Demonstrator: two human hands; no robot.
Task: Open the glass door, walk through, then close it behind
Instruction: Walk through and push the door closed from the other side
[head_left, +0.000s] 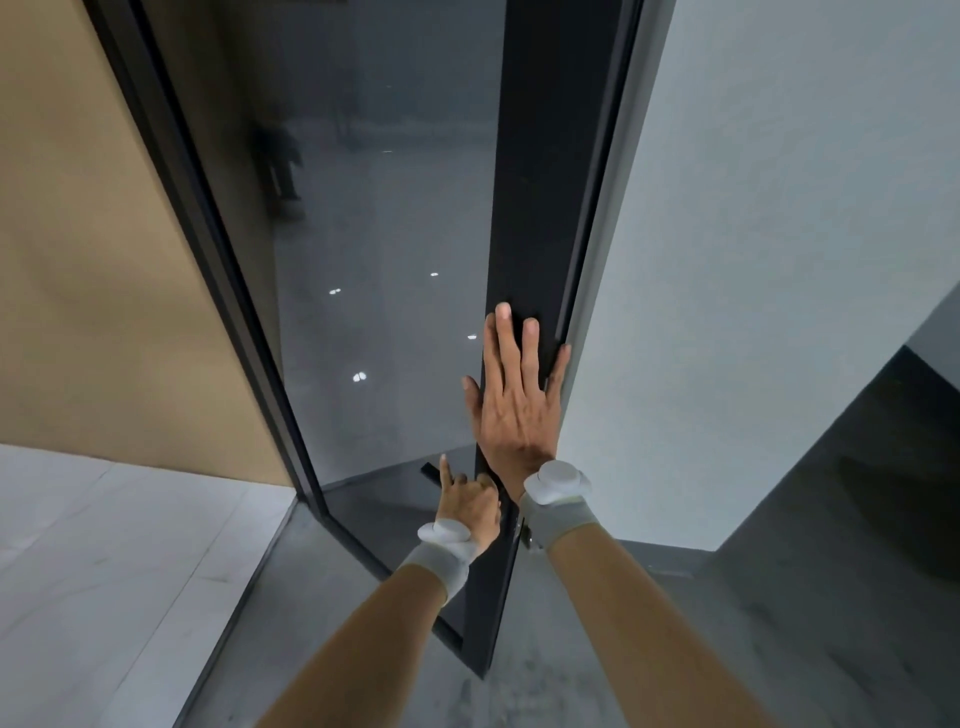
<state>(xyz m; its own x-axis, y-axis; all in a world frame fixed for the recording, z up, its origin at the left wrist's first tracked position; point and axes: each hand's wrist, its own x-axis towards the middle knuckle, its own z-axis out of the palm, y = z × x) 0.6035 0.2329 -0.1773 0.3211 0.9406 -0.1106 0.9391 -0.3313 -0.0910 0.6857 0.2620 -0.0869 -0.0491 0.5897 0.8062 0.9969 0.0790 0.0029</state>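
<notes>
Flat, the right hand (517, 400) presses the glass door (384, 249); left hand (467, 501) curled.

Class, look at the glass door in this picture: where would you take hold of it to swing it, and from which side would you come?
Judging by shape, take the glass door by its dark upright frame strip, coming from the near face. It is broad and flat, and the right hand lies flat on it. The left hand sits lower on the same strip; any handle is hidden.

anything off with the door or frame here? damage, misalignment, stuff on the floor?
Nothing stands out. The door glass looks intact, only reflections on it. The right hand lies flat on the door's dark edge strip; the left hand is lower, curled at that edge. The floor shows faint scuffs only.
</notes>
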